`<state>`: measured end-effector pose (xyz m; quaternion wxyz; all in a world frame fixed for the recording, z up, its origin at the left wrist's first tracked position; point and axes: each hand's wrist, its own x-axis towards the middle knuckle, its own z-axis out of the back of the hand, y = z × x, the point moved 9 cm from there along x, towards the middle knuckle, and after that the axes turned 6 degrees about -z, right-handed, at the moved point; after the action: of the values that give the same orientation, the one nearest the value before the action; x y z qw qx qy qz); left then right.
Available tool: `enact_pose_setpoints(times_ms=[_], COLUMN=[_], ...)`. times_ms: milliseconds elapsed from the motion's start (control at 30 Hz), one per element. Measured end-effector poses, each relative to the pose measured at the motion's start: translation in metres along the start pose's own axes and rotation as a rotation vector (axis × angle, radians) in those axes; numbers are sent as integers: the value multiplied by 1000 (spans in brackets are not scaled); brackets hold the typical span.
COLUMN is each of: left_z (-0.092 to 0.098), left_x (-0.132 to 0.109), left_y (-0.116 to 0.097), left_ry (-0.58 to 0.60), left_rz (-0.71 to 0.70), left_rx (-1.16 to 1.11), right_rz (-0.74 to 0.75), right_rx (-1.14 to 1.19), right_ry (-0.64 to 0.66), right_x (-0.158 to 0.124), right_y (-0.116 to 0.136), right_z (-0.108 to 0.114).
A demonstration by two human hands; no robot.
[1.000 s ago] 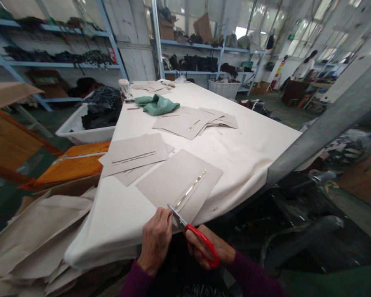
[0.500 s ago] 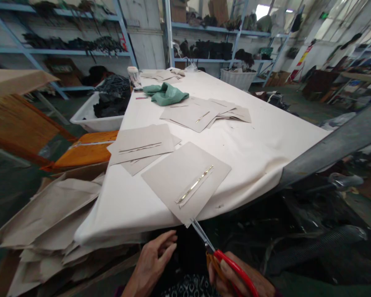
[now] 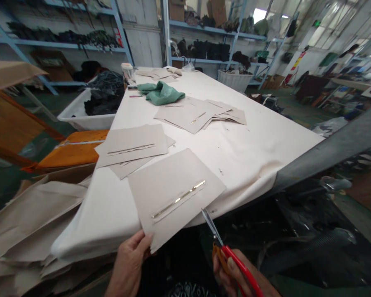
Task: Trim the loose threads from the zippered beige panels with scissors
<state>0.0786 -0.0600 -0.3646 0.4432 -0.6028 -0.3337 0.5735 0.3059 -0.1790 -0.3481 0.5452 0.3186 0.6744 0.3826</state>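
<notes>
My left hand (image 3: 128, 264) pinches the near corner of a grey fabric panel (image 3: 173, 189) that carries a metal zipper strip (image 3: 177, 200) and overhangs the table's front edge. My right hand (image 3: 238, 278) is closed on red-handled scissors (image 3: 227, 251), blades pointing up and left, tips just right of the panel's near edge and apart from it. More grey panels (image 3: 132, 144) lie behind it, and another pile of panels (image 3: 200, 113) sits farther back.
The white-covered table (image 3: 253, 140) also holds a green cloth (image 3: 162, 93) and a jar (image 3: 127, 72). Left of it are a white bin of dark fabric (image 3: 89, 111), an orange piece (image 3: 74, 150) and stacked beige sheets (image 3: 34, 222). A grey metal post (image 3: 330, 144) slants at right. Shelving lines the back wall.
My left hand went from resting on the panel, off it, then back to pinch its near corner. The panel has been turned and pulled toward me. The scissors drew back off the panel.
</notes>
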Motion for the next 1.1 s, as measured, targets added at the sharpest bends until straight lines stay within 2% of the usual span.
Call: enact_pose_setpoints(times_ms=[33, 100, 133, 167, 200, 233, 267, 333, 400, 467, 567, 667, 867, 1100], left_z=[20, 56, 65, 64, 54, 37, 13, -39, -87, -120, -139, -139, -137, -136], left_x=[0, -5, -12, -22, -32, -40, -45, -45, -35, -18, 5, 14, 13, 15], left_y=[-2, -22, -38, -55, -70, -82, -91, -100, -101, -97, -92, -90, -87, -87], left_ry=[-40, -224, -332, -422, -474, -474, -423, -244, -58, 63, 89, 58, 48, 59], left_rz=[-45, -243, -387, -547, -713, -875, -1014, -1215, -1328, -1366, -1356, -1344, -1337, -1319], left_rx=[193, 579, 743, 871, 961, 1021, 1065, 1142, 1232, 1323, 1392, 1401, 1402, 1345], right_rz=[19, -8, -36, -57, -67, -63, -51, -42, -74, -118, -176, -211, -161, -187], right_rx=[-26, -55, -63, -85, -137, -229, -358, -672, -933, -1100, -1264, -1365, -1495, -1580], right_ry=[-28, -120, -174, -228, -280, -335, -389, -519, -635, -707, -768, -791, -822, -674], right_x=[0, 3, 5, 7, 8, 10, 11, 11, 10, 9, 9, 12, 22, 12], right_y=[6, 13, 14, 16, 18, 22, 27, 37, 43, 48, 55, 60, 73, 91], right_z=[6, 22, 29, 36, 41, 45, 48, 52, 55, 56, 57, 57, 51, 45])
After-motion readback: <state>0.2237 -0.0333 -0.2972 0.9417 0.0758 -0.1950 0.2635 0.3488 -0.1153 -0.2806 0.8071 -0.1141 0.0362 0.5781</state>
